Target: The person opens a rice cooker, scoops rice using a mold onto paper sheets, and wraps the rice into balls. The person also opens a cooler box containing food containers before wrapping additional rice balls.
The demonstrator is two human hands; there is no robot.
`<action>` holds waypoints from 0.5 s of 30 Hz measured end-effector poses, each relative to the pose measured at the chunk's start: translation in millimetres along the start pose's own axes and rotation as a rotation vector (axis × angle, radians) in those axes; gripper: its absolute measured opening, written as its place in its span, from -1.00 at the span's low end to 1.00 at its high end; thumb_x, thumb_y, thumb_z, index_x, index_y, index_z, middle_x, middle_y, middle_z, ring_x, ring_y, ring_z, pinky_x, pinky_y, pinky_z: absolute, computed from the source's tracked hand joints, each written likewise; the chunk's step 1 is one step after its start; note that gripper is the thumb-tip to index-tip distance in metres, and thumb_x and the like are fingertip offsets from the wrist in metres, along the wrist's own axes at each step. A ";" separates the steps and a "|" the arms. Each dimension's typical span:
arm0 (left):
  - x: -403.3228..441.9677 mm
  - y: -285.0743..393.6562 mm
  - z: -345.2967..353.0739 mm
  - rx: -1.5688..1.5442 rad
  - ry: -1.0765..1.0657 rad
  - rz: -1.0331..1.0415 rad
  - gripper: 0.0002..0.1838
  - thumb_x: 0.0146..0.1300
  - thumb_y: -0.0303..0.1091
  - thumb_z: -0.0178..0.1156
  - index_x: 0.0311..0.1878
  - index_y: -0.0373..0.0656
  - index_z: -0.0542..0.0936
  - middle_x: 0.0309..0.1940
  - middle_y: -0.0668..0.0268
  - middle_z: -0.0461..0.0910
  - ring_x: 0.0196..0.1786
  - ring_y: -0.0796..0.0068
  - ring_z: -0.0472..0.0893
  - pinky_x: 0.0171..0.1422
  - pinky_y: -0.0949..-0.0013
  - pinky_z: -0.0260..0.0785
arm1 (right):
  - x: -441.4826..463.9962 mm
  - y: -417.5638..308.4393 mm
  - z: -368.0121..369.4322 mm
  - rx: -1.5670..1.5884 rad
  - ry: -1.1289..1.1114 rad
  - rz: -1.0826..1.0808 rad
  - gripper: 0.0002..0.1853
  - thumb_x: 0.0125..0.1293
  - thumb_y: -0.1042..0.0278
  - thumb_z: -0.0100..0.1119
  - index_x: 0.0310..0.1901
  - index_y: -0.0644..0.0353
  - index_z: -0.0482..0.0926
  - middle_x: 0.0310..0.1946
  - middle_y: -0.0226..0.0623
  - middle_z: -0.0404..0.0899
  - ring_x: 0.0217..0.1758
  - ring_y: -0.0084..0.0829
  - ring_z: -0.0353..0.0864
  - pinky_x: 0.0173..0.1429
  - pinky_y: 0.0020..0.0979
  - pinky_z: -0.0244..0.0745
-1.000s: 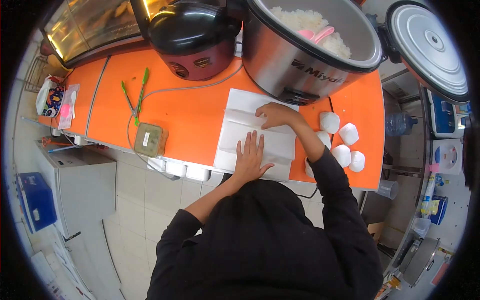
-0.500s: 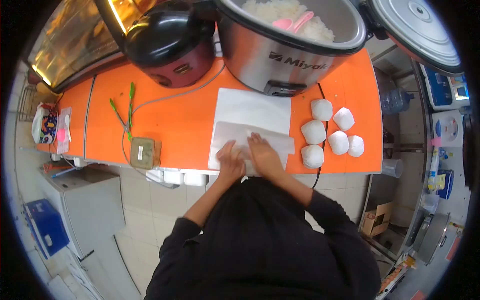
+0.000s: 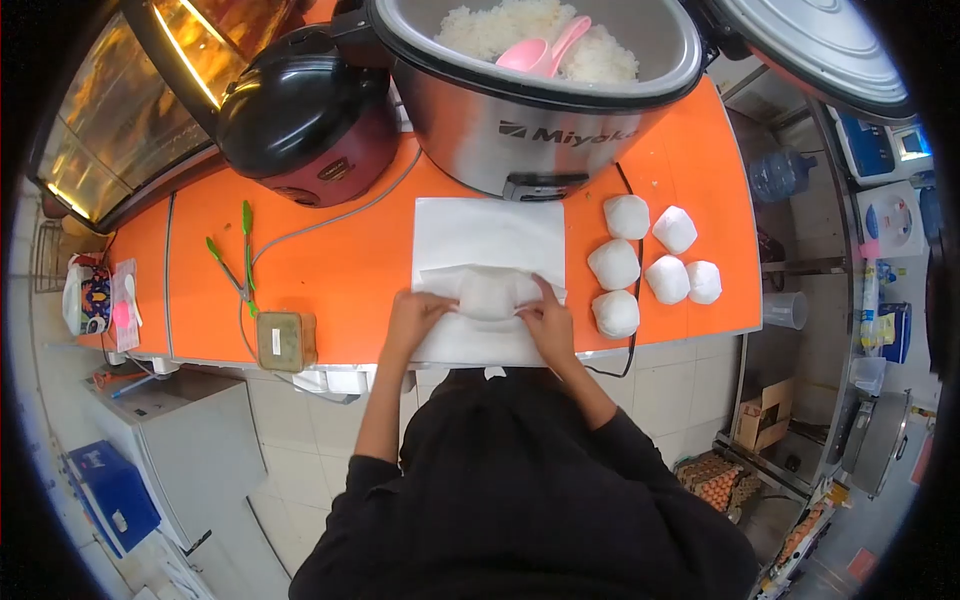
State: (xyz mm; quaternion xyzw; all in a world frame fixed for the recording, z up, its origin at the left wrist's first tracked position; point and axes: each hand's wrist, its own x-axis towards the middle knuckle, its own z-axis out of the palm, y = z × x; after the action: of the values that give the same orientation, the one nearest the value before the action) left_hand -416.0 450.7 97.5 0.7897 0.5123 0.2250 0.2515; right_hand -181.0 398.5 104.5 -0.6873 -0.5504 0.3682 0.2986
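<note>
A white paper wrapper [image 3: 488, 294] is folded around a rounded lump on a stack of white paper sheets [image 3: 490, 232]. What the paper encloses is hidden. At its left end, my left hand [image 3: 416, 318] pinches the paper between thumb and fingers. My right hand [image 3: 549, 322] does the same at the right end. Several finished-looking white paper parcels, one of them a rounded parcel [image 3: 614, 264], sit in two rows to the right of my right hand.
Behind the sheets stands a large rice cooker [image 3: 540, 130] of cooked rice, with a pink scoop [image 3: 545, 57] inside. A smaller dark red cooker [image 3: 315, 130] is left of it. Green-tipped tongs [image 3: 243, 275] and a square box [image 3: 286, 340] lie on the orange table [image 3: 355, 270].
My hands have moved apart to the two ends of the wrapper. Its flattened sheet now shows as a rolled bundle with a raised middle. The view has shifted slightly.
</note>
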 end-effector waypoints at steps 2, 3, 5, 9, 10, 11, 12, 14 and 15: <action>19.2 -1.9 -9.8 -0.379 -0.252 -0.316 -0.84 -0.05 -0.38 0.29 -0.32 -0.11 0.67 -0.45 0.25 0.63 -0.31 0.31 0.58 -0.20 0.27 0.36 | 13.7 4.0 -1.1 -0.022 0.016 0.005 -0.31 -0.02 0.49 0.27 0.19 0.30 0.20 -0.48 -0.23 0.64 -0.42 -0.24 0.63 -0.22 -0.33 0.47; 25.9 -6.9 -8.9 -0.264 -0.304 -0.201 -0.80 -0.04 -0.42 0.27 -0.27 -0.15 0.64 -0.47 0.24 0.61 -0.30 0.22 0.58 -0.32 0.27 0.38 | 21.0 1.5 -3.0 0.001 -0.001 0.131 -0.27 -0.11 0.43 0.34 0.16 0.28 0.24 -0.41 -0.19 0.63 -0.31 -0.23 0.62 -0.22 -0.34 0.47; 33.6 19.9 -9.5 -0.147 -0.217 -0.277 -0.75 -0.08 -0.43 0.28 -0.24 -0.14 0.61 -0.40 0.25 0.59 -0.28 0.20 0.58 -0.28 0.24 0.38 | 26.6 -23.2 -3.5 -0.275 0.078 0.068 -0.28 -0.15 0.42 0.36 0.13 0.26 0.28 -0.42 -0.19 0.61 -0.29 -0.21 0.61 -0.22 -0.32 0.48; 58.1 29.0 0.7 0.322 -0.051 0.026 -0.50 -0.28 -0.44 0.36 -0.13 -0.04 0.51 -0.11 0.24 0.46 -0.15 0.13 0.54 -0.17 0.16 0.37 | 73.5 -18.0 5.3 -0.922 0.176 -0.516 -0.35 -0.29 0.36 0.41 -0.03 0.19 0.41 -0.40 -0.18 0.54 -0.21 -0.13 0.56 -0.21 -0.26 0.49; 70.2 29.3 -2.3 0.510 -0.109 0.220 -0.42 -0.33 -0.44 0.40 -0.09 0.01 0.51 -0.06 0.23 0.44 -0.08 0.14 0.52 -0.12 0.17 0.38 | 87.9 -23.6 1.3 -0.921 0.178 -0.514 -0.35 -0.29 0.36 0.41 -0.03 0.19 0.41 -0.40 -0.18 0.54 -0.21 -0.13 0.56 -0.21 -0.26 0.49; 86.6 26.9 -8.3 0.379 -0.378 0.250 -0.44 -0.33 -0.43 0.38 -0.09 0.04 0.51 -0.13 0.22 0.50 -0.10 0.10 0.52 -0.10 0.14 0.37 | 104.4 -30.0 -4.2 -0.935 -0.195 -0.441 -0.45 -0.26 0.37 0.39 -0.11 0.19 0.45 -0.39 -0.19 0.53 -0.22 -0.13 0.55 -0.20 -0.24 0.49; 94.8 20.3 -10.2 0.378 -0.377 0.249 -0.44 -0.33 -0.43 0.38 -0.09 0.04 0.51 -0.13 0.22 0.50 -0.10 0.10 0.52 -0.10 0.14 0.37 | 111.0 -33.6 -6.5 -0.928 -0.568 -0.356 -0.55 -0.23 0.37 0.37 -0.19 0.18 0.50 -0.39 -0.19 0.53 -0.23 -0.13 0.55 -0.19 -0.23 0.49; 103.2 6.5 -11.2 0.128 -0.546 0.323 -0.45 -0.20 -0.45 0.27 0.00 0.03 0.50 -0.28 0.15 0.57 -0.21 0.10 0.56 -0.15 0.13 0.39 | 92.2 -27.9 6.9 -0.867 -0.362 -0.308 -0.67 -0.18 0.39 0.32 -0.28 0.18 0.52 -0.36 -0.19 0.53 -0.23 -0.15 0.55 -0.19 -0.24 0.49; 99.4 7.2 -6.4 0.133 -0.537 0.329 -0.45 -0.20 -0.45 0.27 0.00 0.03 0.50 -0.28 0.15 0.57 -0.21 0.10 0.56 -0.15 0.13 0.39 | 82.8 -26.1 10.4 -0.801 -0.149 -0.260 -0.78 -0.12 0.41 0.28 -0.36 0.19 0.54 -0.34 -0.18 0.54 -0.23 -0.16 0.55 -0.18 -0.26 0.49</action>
State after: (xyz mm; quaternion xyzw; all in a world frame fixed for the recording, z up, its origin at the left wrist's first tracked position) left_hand -377.8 541.0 116.6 0.9078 0.3066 0.0122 0.2858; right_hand -193.5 485.1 105.5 -0.6454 -0.7521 0.1330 0.0115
